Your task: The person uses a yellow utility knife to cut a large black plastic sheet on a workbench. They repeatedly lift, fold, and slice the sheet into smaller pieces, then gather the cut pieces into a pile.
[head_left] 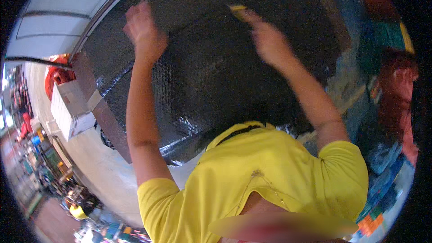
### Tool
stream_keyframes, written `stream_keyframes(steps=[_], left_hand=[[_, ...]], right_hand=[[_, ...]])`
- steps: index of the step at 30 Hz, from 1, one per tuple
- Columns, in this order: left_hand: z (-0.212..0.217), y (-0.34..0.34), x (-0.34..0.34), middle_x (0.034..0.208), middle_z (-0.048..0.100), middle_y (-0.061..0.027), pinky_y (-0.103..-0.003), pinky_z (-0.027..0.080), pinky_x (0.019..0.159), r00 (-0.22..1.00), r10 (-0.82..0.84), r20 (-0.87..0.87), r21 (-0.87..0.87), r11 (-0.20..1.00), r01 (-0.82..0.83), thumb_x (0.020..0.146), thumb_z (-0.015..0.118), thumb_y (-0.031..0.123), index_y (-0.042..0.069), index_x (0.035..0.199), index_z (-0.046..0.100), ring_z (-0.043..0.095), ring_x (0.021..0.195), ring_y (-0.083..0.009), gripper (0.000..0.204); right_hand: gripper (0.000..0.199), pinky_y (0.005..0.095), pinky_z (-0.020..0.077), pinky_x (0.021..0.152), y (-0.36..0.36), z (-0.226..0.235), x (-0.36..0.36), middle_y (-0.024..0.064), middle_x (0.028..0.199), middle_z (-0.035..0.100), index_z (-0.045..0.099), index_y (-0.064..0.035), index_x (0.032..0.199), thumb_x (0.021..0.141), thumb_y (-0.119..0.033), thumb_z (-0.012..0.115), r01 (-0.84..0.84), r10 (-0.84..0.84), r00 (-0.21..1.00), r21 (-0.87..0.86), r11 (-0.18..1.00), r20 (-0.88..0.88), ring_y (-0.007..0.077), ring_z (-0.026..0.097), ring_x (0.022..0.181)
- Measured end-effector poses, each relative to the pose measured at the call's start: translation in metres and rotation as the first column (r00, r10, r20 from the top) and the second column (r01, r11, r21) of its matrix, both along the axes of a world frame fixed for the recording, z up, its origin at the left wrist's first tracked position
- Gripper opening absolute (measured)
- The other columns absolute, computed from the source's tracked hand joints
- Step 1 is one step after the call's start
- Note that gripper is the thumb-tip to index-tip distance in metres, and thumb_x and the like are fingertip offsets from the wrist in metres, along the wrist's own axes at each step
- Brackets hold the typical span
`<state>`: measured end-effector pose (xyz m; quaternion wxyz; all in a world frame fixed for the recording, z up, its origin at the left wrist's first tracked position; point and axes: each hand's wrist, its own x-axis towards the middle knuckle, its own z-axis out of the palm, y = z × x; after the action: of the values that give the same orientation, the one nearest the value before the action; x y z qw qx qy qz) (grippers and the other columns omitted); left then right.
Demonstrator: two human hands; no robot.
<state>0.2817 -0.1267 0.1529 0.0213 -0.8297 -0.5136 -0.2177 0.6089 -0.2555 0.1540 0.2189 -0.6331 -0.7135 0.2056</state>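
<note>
A wide sheet of black, glossy, textured plastic lies spread before me, creased and shining along its near edge. Over its far left part is my left hand, blurred, with the fingers stretched out and nothing in it. Whether that palm touches the sheet I cannot tell. My right hand, farther right, is closed around a small yellow tool that looks like a utility knife. The tool's tip points up and left over the far part of the sheet; motion blur hides its details.
Left of the sheet are a white box and a round red object. A pale panel with a dark frame borders the far left. Piled coloured materials lie along the right. Shelves or clutter show at the lower left.
</note>
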Motion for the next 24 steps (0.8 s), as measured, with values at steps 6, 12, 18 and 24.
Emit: stream_keyframes(steps=[6,12,18,24], left_hand=[[-0.005,0.03,0.087,0.157,0.014,0.0063,-0.071,0.011,0.108,0.576,-0.568,-0.588,-0.36,0.821,0.442,0.064,0.081,0.024,0.047,0.132,0.047,0.002,0.145,-0.0326,0.08],[-0.023,0.039,0.079,0.156,0.016,0.0058,-0.07,0.014,0.107,0.653,-0.545,-0.526,-0.282,0.836,0.471,0.064,0.081,0.028,0.055,0.126,0.049,0.004,0.145,-0.0329,0.074],[-0.04,0.07,0.026,0.147,0.034,-0.0173,-0.067,0.025,0.102,0.927,-0.326,-0.183,0.092,0.934,0.346,0.069,0.071,0.06,0.018,0.137,0.048,0.028,0.135,-0.0413,0.082],[-0.073,0.074,-0.092,0.15,0.028,-0.0194,-0.065,0.012,0.106,0.578,0.61,-0.541,-0.312,0.493,-0.812,0.079,0.029,0.083,-0.001,0.144,0.029,0.019,0.139,-0.0434,0.106]], right_hand=[[0.065,0.0478,0.0529,0.077,-0.039,0.01,-0.098,0.0221,0.101,0.057,0.031,-0.0366,0.144,0.088,-0.008,0.047,0.141,-0.137,0.99,-0.228,0.963,0.033,0.04,0.063,0.089],[0.072,0.0444,0.0549,0.075,-0.28,-0.03,-0.021,0.0218,0.105,0.056,0.028,-0.0462,0.143,0.087,-0.006,0.049,0.262,-0.18,0.955,-0.382,0.886,0.237,0.0391,0.063,0.089],[0.065,0.0466,0.048,0.088,-0.369,-0.069,-0.004,0.021,0.11,0.056,0.038,-0.0217,0.143,0.082,-0.007,0.058,0.75,-0.626,0.658,-0.286,0.597,0.419,0.0388,0.055,0.104],[0.064,0.0511,0.0313,0.105,-0.206,-0.037,-0.086,0.0239,0.134,0.046,0.067,0.0003,0.093,0.057,-0.052,0.078,0.344,-0.336,0.939,0.183,0.921,-0.075,0.0412,0.038,0.125]])
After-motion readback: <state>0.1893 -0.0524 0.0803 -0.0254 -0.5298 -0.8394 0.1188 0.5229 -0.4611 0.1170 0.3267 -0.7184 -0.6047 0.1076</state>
